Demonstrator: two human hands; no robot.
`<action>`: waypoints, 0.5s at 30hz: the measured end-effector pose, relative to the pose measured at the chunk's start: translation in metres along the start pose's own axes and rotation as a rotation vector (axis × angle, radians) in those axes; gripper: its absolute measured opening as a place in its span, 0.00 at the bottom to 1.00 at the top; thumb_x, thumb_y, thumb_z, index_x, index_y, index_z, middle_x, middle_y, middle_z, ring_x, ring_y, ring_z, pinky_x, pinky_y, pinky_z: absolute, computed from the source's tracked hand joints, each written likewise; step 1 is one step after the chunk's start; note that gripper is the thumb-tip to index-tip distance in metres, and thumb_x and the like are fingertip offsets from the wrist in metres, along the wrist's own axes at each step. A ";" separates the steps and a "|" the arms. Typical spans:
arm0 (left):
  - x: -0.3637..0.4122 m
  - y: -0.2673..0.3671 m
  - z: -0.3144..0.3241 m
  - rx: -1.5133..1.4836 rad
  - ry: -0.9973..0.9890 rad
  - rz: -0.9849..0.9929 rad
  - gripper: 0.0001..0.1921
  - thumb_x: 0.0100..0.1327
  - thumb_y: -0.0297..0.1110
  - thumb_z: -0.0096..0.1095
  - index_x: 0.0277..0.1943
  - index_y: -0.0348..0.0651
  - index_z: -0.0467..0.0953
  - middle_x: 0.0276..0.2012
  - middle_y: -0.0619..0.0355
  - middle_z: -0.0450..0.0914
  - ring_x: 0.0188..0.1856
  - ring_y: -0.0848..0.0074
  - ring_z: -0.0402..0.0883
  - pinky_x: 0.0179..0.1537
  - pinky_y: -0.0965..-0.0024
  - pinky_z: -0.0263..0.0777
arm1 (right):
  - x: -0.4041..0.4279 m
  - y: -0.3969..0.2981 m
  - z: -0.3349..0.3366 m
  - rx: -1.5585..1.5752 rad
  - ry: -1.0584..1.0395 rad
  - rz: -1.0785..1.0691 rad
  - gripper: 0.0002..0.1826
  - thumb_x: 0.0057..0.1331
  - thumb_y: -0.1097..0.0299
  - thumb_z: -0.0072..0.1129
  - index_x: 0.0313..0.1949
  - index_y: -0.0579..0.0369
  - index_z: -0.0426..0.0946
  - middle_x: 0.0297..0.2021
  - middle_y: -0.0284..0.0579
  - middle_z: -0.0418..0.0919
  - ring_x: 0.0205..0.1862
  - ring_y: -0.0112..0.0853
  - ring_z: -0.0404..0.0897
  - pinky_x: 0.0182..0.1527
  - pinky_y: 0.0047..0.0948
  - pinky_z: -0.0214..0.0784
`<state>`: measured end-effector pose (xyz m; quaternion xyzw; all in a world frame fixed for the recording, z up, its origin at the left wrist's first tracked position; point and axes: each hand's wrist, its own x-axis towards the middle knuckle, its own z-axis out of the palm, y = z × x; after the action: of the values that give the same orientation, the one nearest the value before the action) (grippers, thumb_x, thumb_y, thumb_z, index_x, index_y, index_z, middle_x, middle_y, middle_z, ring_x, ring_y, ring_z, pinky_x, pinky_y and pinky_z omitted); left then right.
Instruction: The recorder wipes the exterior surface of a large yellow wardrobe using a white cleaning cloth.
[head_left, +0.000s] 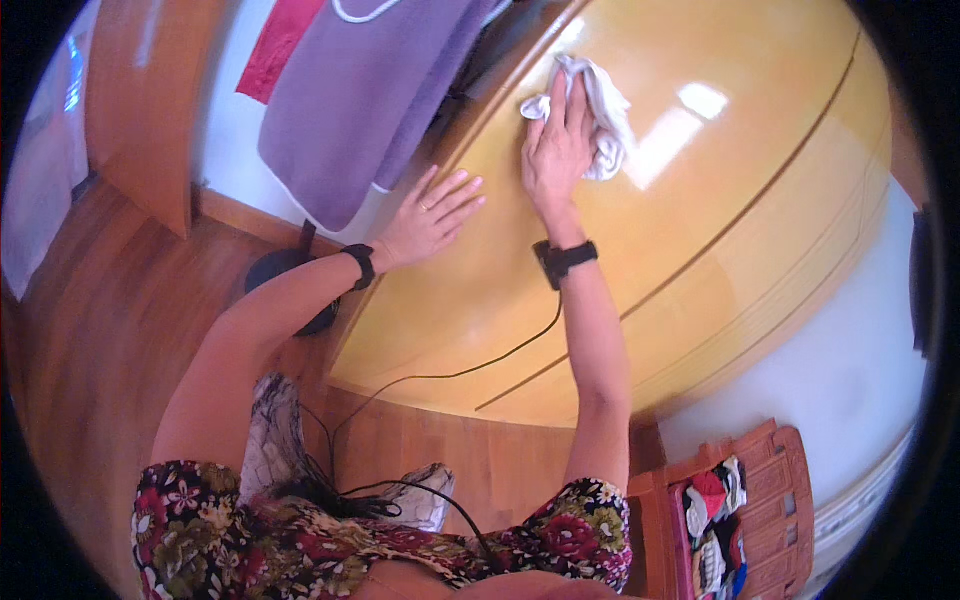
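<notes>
A crumpled white cloth (611, 127) lies under my right hand (559, 154), which presses it against a glossy yellow wooden panel (480, 300), apparently a wardrobe front. The cloth bunches out past my fingertips and along the right side of the hand. My left hand (431, 221) is at the panel's left edge, fingers spread and holding nothing. Its palm side is hidden, so how firmly it touches the edge is unclear. Each wrist wears a black strap (564, 261), and a thin dark cable (450, 375) hangs from the right one.
Purple fabric with pale trim (337, 112) hangs left of the panel, above a round black base (281, 270). A brown wooden door (142, 112) stands farther left. At lower right, a carved wooden seat (780, 495) bears piled clothes (709, 510). Cables dangle over the wooden floor (112, 360).
</notes>
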<state>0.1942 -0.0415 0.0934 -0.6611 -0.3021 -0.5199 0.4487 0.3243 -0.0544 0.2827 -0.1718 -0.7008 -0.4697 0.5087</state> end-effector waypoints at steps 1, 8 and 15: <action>0.000 -0.001 0.001 0.024 -0.003 -0.004 0.31 0.58 0.32 0.60 0.66 0.46 0.67 0.70 0.53 0.61 0.74 0.60 0.54 0.73 0.47 0.47 | 0.003 0.014 -0.002 -0.016 -0.001 0.010 0.34 0.62 0.68 0.52 0.69 0.52 0.61 0.67 0.57 0.62 0.70 0.49 0.59 0.72 0.55 0.38; -0.006 0.002 0.015 0.027 0.017 -0.018 0.31 0.58 0.33 0.60 0.67 0.48 0.67 0.71 0.58 0.60 0.74 0.67 0.54 0.74 0.48 0.46 | 0.002 0.140 -0.041 -0.324 0.160 0.002 0.27 0.66 0.61 0.48 0.65 0.54 0.68 0.62 0.59 0.69 0.66 0.53 0.63 0.71 0.51 0.44; -0.008 -0.003 0.025 -0.009 0.063 -0.019 0.29 0.58 0.30 0.58 0.65 0.46 0.69 0.69 0.55 0.63 0.73 0.62 0.56 0.72 0.47 0.50 | -0.025 0.195 -0.044 -0.174 0.232 0.264 0.30 0.73 0.54 0.40 0.72 0.47 0.57 0.72 0.57 0.53 0.73 0.52 0.50 0.73 0.49 0.37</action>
<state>0.1998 -0.0167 0.0852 -0.6437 -0.2918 -0.5460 0.4498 0.4995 0.0124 0.3574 -0.2502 -0.5656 -0.4743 0.6265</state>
